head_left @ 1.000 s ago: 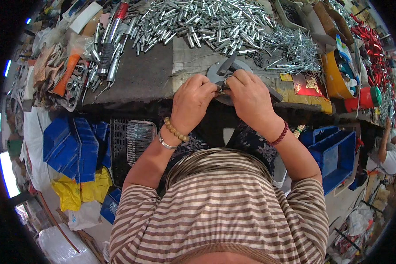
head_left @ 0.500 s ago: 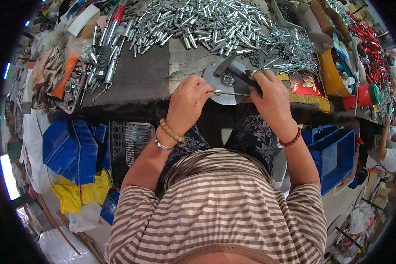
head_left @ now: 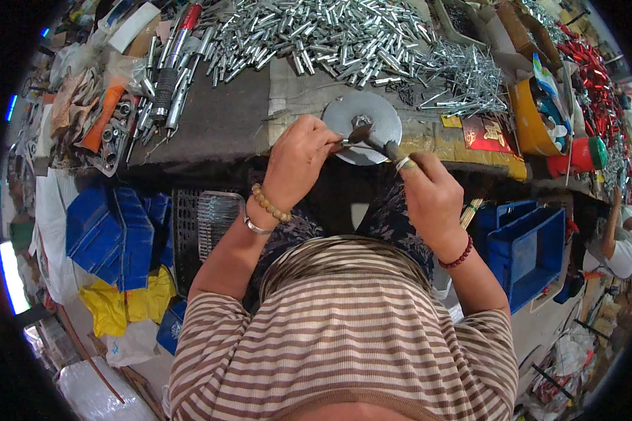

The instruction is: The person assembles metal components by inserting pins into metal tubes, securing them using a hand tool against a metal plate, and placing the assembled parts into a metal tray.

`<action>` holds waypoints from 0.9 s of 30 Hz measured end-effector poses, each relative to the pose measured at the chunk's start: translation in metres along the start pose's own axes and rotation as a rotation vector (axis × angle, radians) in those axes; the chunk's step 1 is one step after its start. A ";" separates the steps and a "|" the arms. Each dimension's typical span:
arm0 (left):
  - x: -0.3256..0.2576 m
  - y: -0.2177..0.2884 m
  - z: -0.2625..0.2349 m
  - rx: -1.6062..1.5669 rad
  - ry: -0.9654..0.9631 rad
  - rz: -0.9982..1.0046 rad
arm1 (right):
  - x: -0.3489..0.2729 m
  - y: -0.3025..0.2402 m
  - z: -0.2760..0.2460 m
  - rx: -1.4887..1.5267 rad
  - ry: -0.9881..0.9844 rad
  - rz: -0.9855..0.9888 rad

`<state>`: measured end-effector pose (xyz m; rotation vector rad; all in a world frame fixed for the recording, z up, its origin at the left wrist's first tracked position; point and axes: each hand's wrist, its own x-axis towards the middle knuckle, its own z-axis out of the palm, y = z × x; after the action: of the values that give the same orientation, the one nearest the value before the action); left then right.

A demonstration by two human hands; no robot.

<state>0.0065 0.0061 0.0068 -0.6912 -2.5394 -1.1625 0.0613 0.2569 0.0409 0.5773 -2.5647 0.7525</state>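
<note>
My left hand [head_left: 298,163] pinches a small metal pin at the near edge of the bench, its tip held against the hub of a round grey metal disc [head_left: 362,126]. My right hand [head_left: 432,198] grips the handle of a small hammer [head_left: 376,139], whose head rests over the middle of the disc right beside the pin. Both hands sit close together above the bench edge. A big heap of silver metal pins [head_left: 330,38] lies on the bench just behind the disc.
Hand tools and drivers [head_left: 161,77] lie at the left of the bench. A yellow box [head_left: 530,119] and red parts [head_left: 597,84] stand at the right. Blue bins [head_left: 523,245] and a black crate [head_left: 189,231] sit below. Another person [head_left: 614,238] is at the far right.
My right hand has drawn back toward me and now holds the hammer over the disc. The disc, earlier half hidden by both hands, is in plain view. My left hand stayed at the disc.
</note>
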 end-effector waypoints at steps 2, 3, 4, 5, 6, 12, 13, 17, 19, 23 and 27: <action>-0.001 0.000 -0.002 -0.013 -0.008 -0.003 | 0.004 -0.004 -0.002 -0.021 -0.003 -0.004; 0.000 0.000 -0.002 -0.029 -0.015 0.000 | 0.005 -0.006 -0.002 0.050 0.091 -0.001; 0.000 -0.001 -0.002 -0.028 -0.014 -0.003 | 0.006 -0.008 -0.002 0.123 0.184 0.003; 0.001 -0.001 -0.001 -0.055 -0.013 -0.013 | 0.005 -0.009 -0.004 0.125 0.182 0.001; 0.001 0.000 -0.001 -0.082 -0.013 -0.022 | 0.003 -0.011 -0.006 0.125 0.209 -0.002; 0.002 0.000 -0.002 -0.026 -0.030 -0.026 | 0.003 0.001 0.005 0.024 -0.052 -0.007; 0.001 0.000 -0.002 -0.026 -0.029 -0.029 | 0.005 0.000 0.004 0.033 -0.031 0.000; 0.000 -0.003 -0.001 -0.048 -0.016 -0.016 | 0.023 0.002 -0.002 0.174 -0.022 0.119; 0.001 -0.001 -0.002 -0.047 -0.018 -0.006 | 0.031 0.010 -0.001 0.096 -0.139 0.179; -0.001 0.001 -0.003 0.006 -0.011 -0.007 | 0.038 0.009 0.003 -0.190 -0.056 -0.114; -0.008 -0.002 -0.001 -0.007 0.050 0.043 | 0.019 -0.012 0.010 -0.189 -0.230 -0.021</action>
<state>0.0120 0.0020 0.0029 -0.7059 -2.4680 -1.1602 0.0487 0.2369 0.0474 0.6609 -2.7951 0.4511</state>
